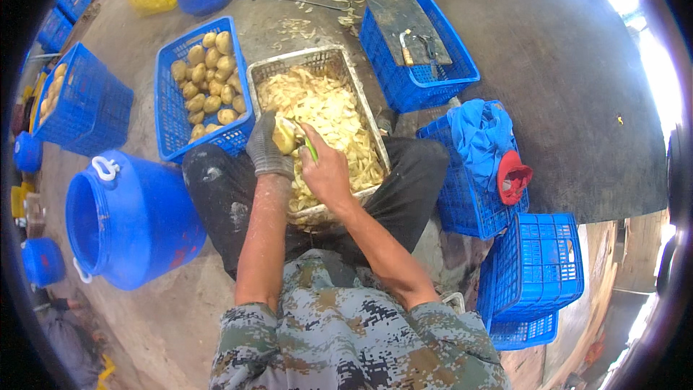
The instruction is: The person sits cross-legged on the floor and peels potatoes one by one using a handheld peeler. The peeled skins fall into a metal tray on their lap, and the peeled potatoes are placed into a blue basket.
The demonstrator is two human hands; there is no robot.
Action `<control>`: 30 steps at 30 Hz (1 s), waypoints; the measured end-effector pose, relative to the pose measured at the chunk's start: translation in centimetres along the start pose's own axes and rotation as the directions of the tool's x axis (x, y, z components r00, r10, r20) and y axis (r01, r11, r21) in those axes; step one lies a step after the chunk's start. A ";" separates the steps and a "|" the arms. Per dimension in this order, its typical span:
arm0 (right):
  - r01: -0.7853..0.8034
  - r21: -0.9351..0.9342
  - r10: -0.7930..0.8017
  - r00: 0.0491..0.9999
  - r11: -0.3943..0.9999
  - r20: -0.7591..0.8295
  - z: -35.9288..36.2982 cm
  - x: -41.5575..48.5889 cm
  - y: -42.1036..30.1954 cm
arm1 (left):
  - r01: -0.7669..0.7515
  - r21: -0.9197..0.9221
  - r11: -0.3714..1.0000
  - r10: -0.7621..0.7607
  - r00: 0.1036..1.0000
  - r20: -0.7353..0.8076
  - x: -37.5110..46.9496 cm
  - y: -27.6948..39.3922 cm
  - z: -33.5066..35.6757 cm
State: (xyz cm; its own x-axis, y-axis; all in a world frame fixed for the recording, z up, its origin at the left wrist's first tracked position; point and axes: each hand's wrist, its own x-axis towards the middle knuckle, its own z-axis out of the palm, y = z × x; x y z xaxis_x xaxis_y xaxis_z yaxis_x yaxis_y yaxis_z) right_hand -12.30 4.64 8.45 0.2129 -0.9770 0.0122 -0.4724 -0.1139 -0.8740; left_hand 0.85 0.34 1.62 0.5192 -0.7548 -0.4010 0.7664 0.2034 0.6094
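My left hand (pixel 269 147), in a grey knit glove, grips a partly peeled potato (pixel 283 137). Bare, my right hand (pixel 326 165) is closed around the green handle of a peeler (pixel 311 149), whose head is up against the potato and mostly hidden by my fingers. Both hands are above a dirty white plastic crate (pixel 358 86) between my knees. Pale potato peelings (pixel 330 105) fill much of it. Just left of this stands a blue crate (pixel 168 114) with several unpeeled potatoes (pixel 211 103) inside.
A blue drum (pixel 146 222) stands by my left knee. To the right, a board (pixel 400 16) bearing a wooden-handled tool (pixel 406 49) lies across a blue crate (pixel 400 92). Blue cloth (pixel 482 135) and a red cap (pixel 513 177) rest on another crate (pixel 465 206). A metal rod (pixel 300 0) lies ahead.
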 end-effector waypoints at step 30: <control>0.139 0.076 -0.136 0.990 0.987 -0.048 0.4 0.7 2.6 | 0.172 -0.064 0.983 -0.174 0.984 -0.029 -0.7 2.5 -0.4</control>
State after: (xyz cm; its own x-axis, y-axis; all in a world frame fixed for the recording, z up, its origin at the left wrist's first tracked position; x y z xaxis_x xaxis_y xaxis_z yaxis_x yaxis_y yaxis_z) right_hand -13.00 3.77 6.02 0.2336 -0.9600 0.1545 -0.3714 -0.2349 -0.8983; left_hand 2.51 1.62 3.15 0.3886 -0.7601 -0.5208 0.8669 0.1101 0.4862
